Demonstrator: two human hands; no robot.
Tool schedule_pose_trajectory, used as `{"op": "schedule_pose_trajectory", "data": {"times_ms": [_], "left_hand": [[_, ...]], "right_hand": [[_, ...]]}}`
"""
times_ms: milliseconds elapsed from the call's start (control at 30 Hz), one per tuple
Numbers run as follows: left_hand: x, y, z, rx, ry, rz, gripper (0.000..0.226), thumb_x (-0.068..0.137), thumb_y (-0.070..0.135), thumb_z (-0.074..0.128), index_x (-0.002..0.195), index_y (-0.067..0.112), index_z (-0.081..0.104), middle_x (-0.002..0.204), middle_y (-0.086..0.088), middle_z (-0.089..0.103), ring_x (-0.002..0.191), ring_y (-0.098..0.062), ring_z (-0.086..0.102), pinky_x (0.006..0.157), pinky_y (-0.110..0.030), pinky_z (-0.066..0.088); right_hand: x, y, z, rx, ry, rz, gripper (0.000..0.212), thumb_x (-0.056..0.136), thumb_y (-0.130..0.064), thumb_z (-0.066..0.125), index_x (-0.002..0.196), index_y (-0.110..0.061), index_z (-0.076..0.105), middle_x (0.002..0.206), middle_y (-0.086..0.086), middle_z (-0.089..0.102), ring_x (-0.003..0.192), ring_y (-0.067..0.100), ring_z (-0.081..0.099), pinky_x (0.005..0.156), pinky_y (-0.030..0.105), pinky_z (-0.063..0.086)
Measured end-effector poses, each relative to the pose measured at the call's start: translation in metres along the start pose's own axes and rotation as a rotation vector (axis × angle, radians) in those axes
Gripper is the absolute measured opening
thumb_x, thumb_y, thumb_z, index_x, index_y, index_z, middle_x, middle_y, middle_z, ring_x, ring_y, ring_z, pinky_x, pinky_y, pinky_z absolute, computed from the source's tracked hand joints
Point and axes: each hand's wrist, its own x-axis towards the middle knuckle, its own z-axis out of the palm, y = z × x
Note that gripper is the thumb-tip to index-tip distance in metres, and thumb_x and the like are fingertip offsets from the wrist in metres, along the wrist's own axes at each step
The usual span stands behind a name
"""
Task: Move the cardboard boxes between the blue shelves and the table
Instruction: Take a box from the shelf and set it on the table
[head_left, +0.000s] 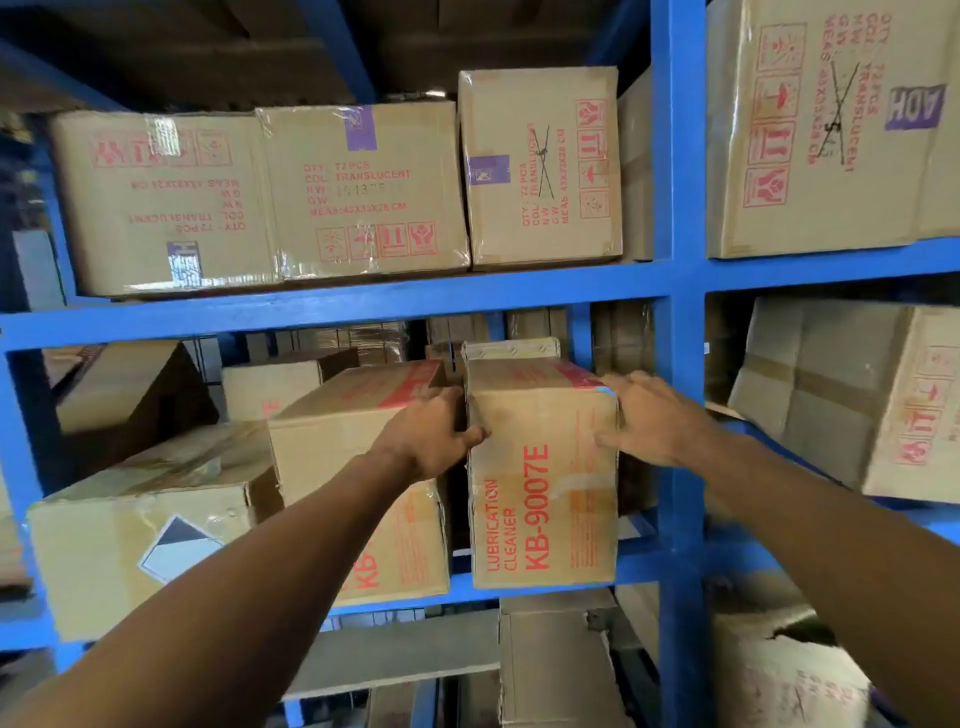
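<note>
Nearest the camera, two bare forearms are reaching forward and up toward the middle level of the blue shelves (337, 306), one on each side of a tall box (545, 499) printed KB-9007E. The left grip (431, 436) is wrapping the box's left front edge. Its fingers are going into the narrow gap beside the neighbouring box (358, 467) and its thumb is lying on the front face. That gap is probably the only purchase on that side, since the two are standing just beside each other. The right grip (655, 415) is clasping the upper right corner, fingers running over the top and side and thumb hooking onto the front, in the thin space between the box and the blue post (680, 364). Both are holding high, which I judge suits tipping or sliding the box rather than lifting it straight. The box is standing upright on the shelf ledge (641, 564), its front about level with the edge. I cannot tell whether it is coming out or going in, and no desk is showing. Further left, a crumpled box with a diamond label (140, 535) is sitting on the same level. Beyond and above, three taped boxes (363, 192) are standing side by side on the next level.
</note>
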Motion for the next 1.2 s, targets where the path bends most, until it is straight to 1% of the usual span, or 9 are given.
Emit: {"op": "schedule_pose_trajectory", "data": {"times_ms": [233,367,500,600,700,833,900,1067,1200], "left_hand": [[0.049,-0.009,0.045,-0.017,0.024,-0.045,0.09,0.089,0.049,0.067,0.157,0.017,0.018,0.163,-0.008,0.025,0.146,-0.028,0.031,0.116,-0.042,0.032],[0.06,-0.015,0.057,-0.123,0.039,-0.081,0.086,0.088,0.047,0.07,0.155,0.02,0.022,0.148,-0.011,0.049,0.131,-0.03,0.051,0.107,-0.043,0.045],[0.063,-0.008,0.06,-0.183,0.111,-0.143,0.078,0.091,0.04,0.067,0.155,0.018,0.028,0.142,-0.013,0.056,0.129,-0.032,0.054,0.104,-0.044,0.047],[0.055,0.004,0.06,-0.251,0.201,-0.189,0.07,0.091,0.034,0.069,0.151,0.016,0.038,0.14,-0.013,0.058,0.129,-0.032,0.054,0.105,-0.043,0.047],[0.031,0.007,0.058,-0.266,0.252,-0.199,0.066,0.091,0.032,0.071,0.149,0.015,0.043,0.135,-0.011,0.063,0.125,-0.029,0.059,0.102,-0.038,0.049],[-0.014,0.01,0.055,-0.351,0.243,-0.21,0.069,0.091,0.032,0.071,0.151,0.013,0.04,0.141,-0.008,0.059,0.126,-0.022,0.058,0.102,-0.034,0.048],[-0.034,0.015,0.055,-0.383,0.243,-0.215,0.071,0.091,0.032,0.071,0.151,0.012,0.039,0.143,-0.009,0.057,0.127,-0.021,0.057,0.104,-0.034,0.048],[-0.09,0.034,0.07,-0.403,0.29,-0.249,0.075,0.088,0.048,0.07,0.151,0.017,0.041,0.132,-0.004,0.066,0.117,-0.019,0.065,0.09,-0.03,0.052],[-0.116,0.048,0.078,-0.47,0.313,-0.253,0.068,0.092,0.058,0.059,0.148,0.021,0.046,0.112,0.002,0.073,0.107,-0.02,0.068,0.083,-0.031,0.055]], "right_hand": [[0.043,0.02,0.016,0.076,-0.016,0.047,0.077,0.085,-0.045,0.072,0.148,-0.018,0.038,0.139,0.012,0.046,0.127,0.031,0.047,0.1,0.045,0.045],[0.064,0.027,0.039,0.205,-0.006,0.035,0.085,0.08,-0.041,0.078,0.151,-0.016,0.039,0.142,0.01,0.047,0.13,0.031,0.049,0.103,0.042,0.044],[0.068,0.032,0.056,0.39,0.033,0.056,0.097,0.074,-0.03,0.086,0.155,-0.02,0.034,0.157,0.003,0.036,0.147,0.027,0.031,0.116,0.043,0.033],[0.061,0.038,0.059,0.522,0.095,0.076,0.09,0.073,-0.023,0.087,0.15,-0.024,0.042,0.135,0.0,0.061,0.123,0.024,0.059,0.1,0.037,0.05],[0.044,0.037,0.058,0.514,0.136,0.065,0.087,0.079,-0.02,0.082,0.153,-0.032,0.037,0.132,-0.002,0.064,0.112,0.019,0.064,0.096,0.039,0.054],[0.003,0.029,0.052,0.513,0.205,-0.001,0.078,0.085,-0.02,0.078,0.152,-0.034,0.04,0.147,-0.008,0.052,0.128,0.017,0.055,0.107,0.035,0.045],[-0.018,0.03,0.053,0.55,0.228,-0.043,0.075,0.086,-0.017,0.078,0.151,-0.029,0.042,0.147,-0.007,0.052,0.126,0.017,0.057,0.109,0.032,0.044],[-0.069,0.034,0.064,0.606,0.304,-0.007,0.058,0.083,-0.041,0.077,0.135,-0.023,0.06,0.133,-0.005,0.061,0.111,0.016,0.065,0.094,0.041,0.055],[-0.086,0.028,0.061,0.678,0.368,0.138,0.043,0.08,-0.05,0.078,0.107,-0.02,0.061,0.109,-0.003,0.056,0.098,0.018,0.06,0.076,0.032,0.047]]}}
